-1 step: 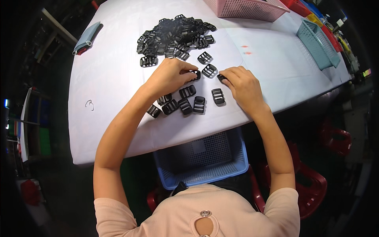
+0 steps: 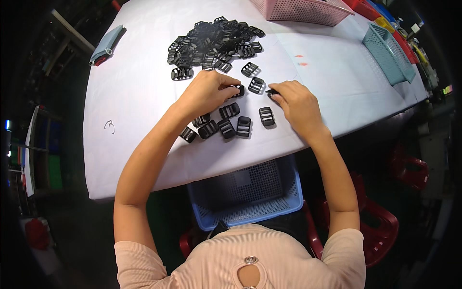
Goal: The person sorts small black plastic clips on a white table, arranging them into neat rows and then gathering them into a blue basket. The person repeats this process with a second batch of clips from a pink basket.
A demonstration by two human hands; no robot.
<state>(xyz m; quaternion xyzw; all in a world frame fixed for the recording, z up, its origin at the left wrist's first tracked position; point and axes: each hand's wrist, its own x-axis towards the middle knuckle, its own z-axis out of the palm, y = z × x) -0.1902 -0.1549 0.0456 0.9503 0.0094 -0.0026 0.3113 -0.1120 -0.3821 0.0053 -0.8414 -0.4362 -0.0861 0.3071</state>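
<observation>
White table [image 2: 144, 96] near its front edge: left hand [image 2: 207, 94] pinches one black buckle [image 2: 237, 90], right hand [image 2: 298, 103] grips another [image 2: 271, 91]; they look light, stiff, slick, so I'd grab the side bars.

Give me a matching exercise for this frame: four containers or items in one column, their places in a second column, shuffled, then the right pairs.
Things:
1. pink perforated plastic basket
2. teal perforated plastic basket
3. blue perforated plastic crate
4. heap of black plastic slide buckles

Places:
A. below the near table edge, in front of the person
B. far middle of the white table
C. far edge, right of the heap
D. right end of the table

Pairs: 1-C, 2-D, 3-A, 4-B
</observation>
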